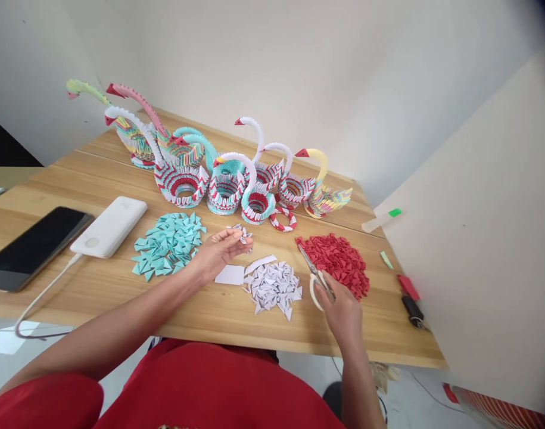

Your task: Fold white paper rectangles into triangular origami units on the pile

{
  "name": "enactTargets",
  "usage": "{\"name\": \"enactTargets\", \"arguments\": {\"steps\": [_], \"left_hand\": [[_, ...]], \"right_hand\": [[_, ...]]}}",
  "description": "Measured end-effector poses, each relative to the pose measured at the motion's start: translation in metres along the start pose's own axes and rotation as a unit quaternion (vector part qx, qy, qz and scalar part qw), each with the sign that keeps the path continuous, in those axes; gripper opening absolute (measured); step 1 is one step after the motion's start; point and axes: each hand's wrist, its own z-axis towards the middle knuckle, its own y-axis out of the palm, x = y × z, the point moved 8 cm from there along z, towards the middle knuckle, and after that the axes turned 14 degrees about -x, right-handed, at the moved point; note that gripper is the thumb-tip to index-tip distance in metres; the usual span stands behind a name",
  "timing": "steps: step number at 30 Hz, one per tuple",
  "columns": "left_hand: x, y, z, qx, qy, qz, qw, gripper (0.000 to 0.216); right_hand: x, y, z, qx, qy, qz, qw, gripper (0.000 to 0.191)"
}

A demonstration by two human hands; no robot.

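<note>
Scissors [314, 279] with white handles are in my right hand [341, 304], their blades pointing away at the edge of a heap of red folded paper triangles [339, 259]. My left hand [223, 249] pinches a small white folded paper piece [244, 233]; its exact shape is partly hidden by the fingers. Nearer to me lie a heap of white paper triangles [276, 289], a flat white paper card [230, 274] and a white paper strip [260, 263]. Left of that hand spreads a heap of turquoise triangles [169, 244].
Several folded-paper swans [181, 185] stand along the back, with a red and white paper ring [283, 219] before them. At left are a phone [35, 244] and a cabled power bank [109, 226]. A green-capped glue tube [382, 220] and keys [413, 310] lie at right.
</note>
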Motion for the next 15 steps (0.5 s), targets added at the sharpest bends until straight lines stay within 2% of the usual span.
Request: {"name": "enactTargets", "arguments": {"steps": [4, 7, 9, 12, 13, 15], "left_hand": [[0.001, 0.007, -0.002, -0.017, 0.005, 0.029, 0.999, 0.021], [0.004, 0.012, -0.003, -0.034, 0.02, 0.064, 0.997, 0.022], [0.007, 0.014, -0.004, -0.036, 0.037, 0.109, 0.993, 0.022], [0.012, 0.016, -0.007, -0.028, 0.063, 0.177, 0.982, 0.022], [0.014, 0.017, -0.008, -0.027, 0.069, 0.192, 0.979, 0.022], [0.015, 0.021, -0.011, -0.031, 0.069, 0.214, 0.974, 0.021]], "right_hand": [[0.021, 0.017, -0.006, -0.028, 0.002, -0.035, 0.999, 0.036], [0.014, 0.014, -0.002, -0.05, 0.004, -0.053, 0.997, 0.034], [-0.007, 0.0, 0.005, -0.03, -0.015, -0.054, 0.998, 0.033], [-0.063, -0.023, 0.016, 0.027, -0.091, 0.016, 0.995, 0.028], [-0.086, -0.027, 0.02, 0.029, -0.131, 0.052, 0.99, 0.025], [-0.127, -0.026, 0.029, -0.011, -0.194, 0.118, 0.974, 0.022]]}}
